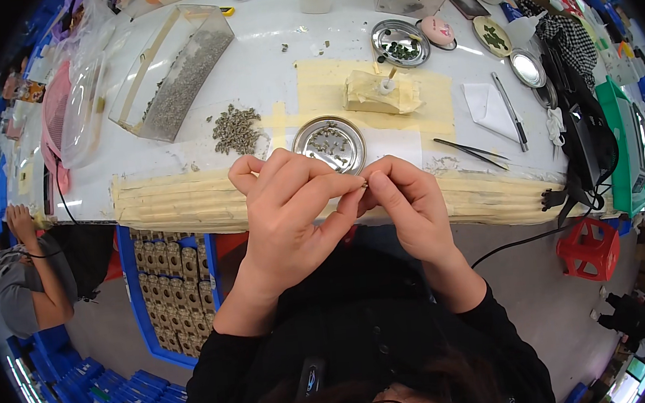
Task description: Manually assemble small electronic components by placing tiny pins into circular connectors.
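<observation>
My left hand (285,212) and my right hand (413,207) meet above the table's taped front edge, fingertips pinched together. Between them is a tiny brownish part (365,185), too small to name. Just beyond my fingers sits a round metal dish (365,150) with small metal parts scattered in it. To its left lies a loose pile of small grey metal parts (236,129). Behind the dish stands a block wrapped in cream tape (371,97), with a small white cup and a thin stick on top. Black tweezers (472,152) rest to the right.
A clear bin (196,74) of small grey parts lies at the back left. Farther back right is a metal dish (378,43) with dark green bits. A pen (510,112) lies beside a white paper. Below the table's left side, a blue crate (137,294) holds several metal pieces. Another person (38,280) sits left.
</observation>
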`<action>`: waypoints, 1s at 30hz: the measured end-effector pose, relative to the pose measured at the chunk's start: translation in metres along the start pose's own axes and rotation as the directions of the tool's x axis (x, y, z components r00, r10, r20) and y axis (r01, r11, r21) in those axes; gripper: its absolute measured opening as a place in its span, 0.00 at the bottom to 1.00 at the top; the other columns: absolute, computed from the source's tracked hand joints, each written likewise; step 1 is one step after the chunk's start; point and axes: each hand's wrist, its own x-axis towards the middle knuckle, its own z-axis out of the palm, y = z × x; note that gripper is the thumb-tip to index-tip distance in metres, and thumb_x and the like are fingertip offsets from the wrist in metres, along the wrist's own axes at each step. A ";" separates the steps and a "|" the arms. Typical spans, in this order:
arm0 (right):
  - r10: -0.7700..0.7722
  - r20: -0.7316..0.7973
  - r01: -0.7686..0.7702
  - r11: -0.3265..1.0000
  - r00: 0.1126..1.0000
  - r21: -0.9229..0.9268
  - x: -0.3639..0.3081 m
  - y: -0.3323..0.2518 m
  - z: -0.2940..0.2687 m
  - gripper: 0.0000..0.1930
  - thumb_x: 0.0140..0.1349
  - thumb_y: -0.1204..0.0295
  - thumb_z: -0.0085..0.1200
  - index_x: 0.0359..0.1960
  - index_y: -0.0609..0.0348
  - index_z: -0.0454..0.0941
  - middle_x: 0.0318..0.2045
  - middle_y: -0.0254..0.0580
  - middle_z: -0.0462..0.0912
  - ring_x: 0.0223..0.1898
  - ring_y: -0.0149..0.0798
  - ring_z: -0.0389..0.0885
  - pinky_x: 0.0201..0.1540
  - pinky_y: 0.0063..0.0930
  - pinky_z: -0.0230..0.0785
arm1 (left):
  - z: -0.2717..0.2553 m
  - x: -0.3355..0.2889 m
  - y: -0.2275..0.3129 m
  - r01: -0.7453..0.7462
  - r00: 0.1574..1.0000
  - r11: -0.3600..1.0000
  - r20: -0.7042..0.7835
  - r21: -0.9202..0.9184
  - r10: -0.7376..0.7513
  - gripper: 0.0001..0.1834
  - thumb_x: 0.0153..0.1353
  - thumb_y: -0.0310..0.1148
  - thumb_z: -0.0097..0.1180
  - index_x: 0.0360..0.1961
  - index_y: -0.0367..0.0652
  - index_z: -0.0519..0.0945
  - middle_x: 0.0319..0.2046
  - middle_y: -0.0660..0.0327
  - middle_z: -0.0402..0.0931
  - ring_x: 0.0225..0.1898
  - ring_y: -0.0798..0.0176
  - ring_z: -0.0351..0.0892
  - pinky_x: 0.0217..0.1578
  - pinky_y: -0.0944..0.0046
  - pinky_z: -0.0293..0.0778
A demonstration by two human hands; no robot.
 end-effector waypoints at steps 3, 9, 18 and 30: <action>-0.023 -0.038 0.024 0.999 0.999 0.021 0.000 0.001 0.002 0.08 0.71 0.71 0.54 0.40 0.65 0.78 0.30 0.35 0.83 0.34 0.24 0.80 0.36 0.21 0.74 | -0.002 0.001 0.002 0.006 1.000 0.999 0.022 0.038 -0.007 0.11 0.44 0.26 0.71 0.31 0.50 0.86 0.27 0.70 0.78 0.31 0.67 0.71 0.41 0.61 0.53; -0.622 0.071 0.441 0.467 0.780 -0.766 0.007 0.001 0.005 0.05 0.57 0.80 0.64 0.34 0.63 0.80 0.28 0.42 0.81 0.29 0.38 0.81 0.32 0.27 0.73 | -0.001 0.000 0.003 -0.008 0.999 0.990 0.053 0.139 0.000 0.11 0.44 0.26 0.71 0.30 0.50 0.85 0.28 0.71 0.76 0.32 0.66 0.70 0.42 0.59 0.52; -0.366 -0.087 0.294 0.849 0.927 -0.439 0.003 0.011 0.003 0.04 0.64 0.76 0.60 0.36 0.63 0.80 0.28 0.38 0.82 0.29 0.31 0.82 0.28 0.26 0.72 | 0.000 -0.002 0.001 0.001 1.000 0.998 0.031 0.069 -0.003 0.11 0.43 0.25 0.71 0.31 0.50 0.86 0.27 0.71 0.78 0.31 0.67 0.71 0.41 0.60 0.52; -0.050 -0.005 0.050 0.996 0.999 0.071 -0.003 0.000 0.000 0.12 0.76 0.68 0.47 0.43 0.65 0.76 0.34 0.36 0.82 0.35 0.26 0.81 0.42 0.23 0.75 | 0.001 -0.003 0.000 0.009 1.000 1.000 -0.024 -0.007 -0.009 0.11 0.44 0.27 0.71 0.31 0.52 0.85 0.28 0.73 0.77 0.31 0.68 0.72 0.41 0.58 0.52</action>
